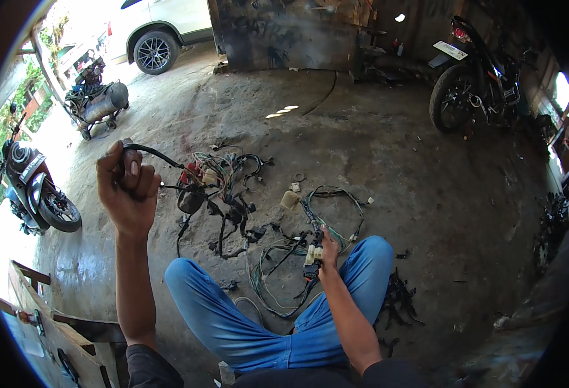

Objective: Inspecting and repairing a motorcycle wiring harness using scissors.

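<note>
My left hand (129, 181) is raised at the left, fingers curled round a black cable (160, 156) that runs down into a tangled wiring harness (232, 213) on the concrete floor, with red and cream connectors and black parts. Between my bent knees, my right hand (328, 252) grips a second wire bundle (307, 220) near pale yellowish plug connectors (313, 255) and a black connector (311, 271). Green and black wires (265, 278) loop down from it between my legs. A cream connector housing (290, 200) hangs at the bundle's far part or lies on the floor; I cannot tell which.
A scooter (39, 187) stands at the left, an air compressor (103, 103) behind it and a white car (155, 26) beyond. A motorcycle (465, 90) is at the back right. Black scraps (397, 297) lie beside my right knee; a wooden frame (39, 310) is at the lower left.
</note>
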`<state>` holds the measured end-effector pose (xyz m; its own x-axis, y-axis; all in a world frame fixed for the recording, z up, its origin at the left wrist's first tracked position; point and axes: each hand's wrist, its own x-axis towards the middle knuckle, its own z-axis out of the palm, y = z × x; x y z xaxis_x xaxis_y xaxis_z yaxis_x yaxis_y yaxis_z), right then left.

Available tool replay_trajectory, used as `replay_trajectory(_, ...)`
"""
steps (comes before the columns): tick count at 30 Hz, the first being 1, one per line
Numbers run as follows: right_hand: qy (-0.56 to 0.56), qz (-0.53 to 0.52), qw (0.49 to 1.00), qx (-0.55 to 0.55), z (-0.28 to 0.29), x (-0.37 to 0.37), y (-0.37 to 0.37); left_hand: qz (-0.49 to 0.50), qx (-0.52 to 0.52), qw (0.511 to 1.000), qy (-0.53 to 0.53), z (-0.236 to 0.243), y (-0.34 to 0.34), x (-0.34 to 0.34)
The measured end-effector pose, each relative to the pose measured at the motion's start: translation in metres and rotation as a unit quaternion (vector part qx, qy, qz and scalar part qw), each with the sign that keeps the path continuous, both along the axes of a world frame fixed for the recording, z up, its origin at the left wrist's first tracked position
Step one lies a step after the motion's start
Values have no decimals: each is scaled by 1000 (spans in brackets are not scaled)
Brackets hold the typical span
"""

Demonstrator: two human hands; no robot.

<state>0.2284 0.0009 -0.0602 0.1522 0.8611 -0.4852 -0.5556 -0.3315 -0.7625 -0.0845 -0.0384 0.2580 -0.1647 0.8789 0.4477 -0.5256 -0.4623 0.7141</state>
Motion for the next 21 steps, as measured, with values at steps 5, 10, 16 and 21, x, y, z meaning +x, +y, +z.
replay_trajectory(5,-14,16,1000,16,-12,5,3,23,-22,999,-13,6,-6,15)
replay_trajectory(10,-9,34,999,-4,-37,7,11,32,-27,999,-10,4,-6,16)
replay_trajectory(16,-10,31,999,-5,-28,6,10,-6,-1,1000,3,0,-5,10)
replay_trajectory(21,-1,22,1000,8,0,-1,0,34,-45,998,-17,7,-9,21)
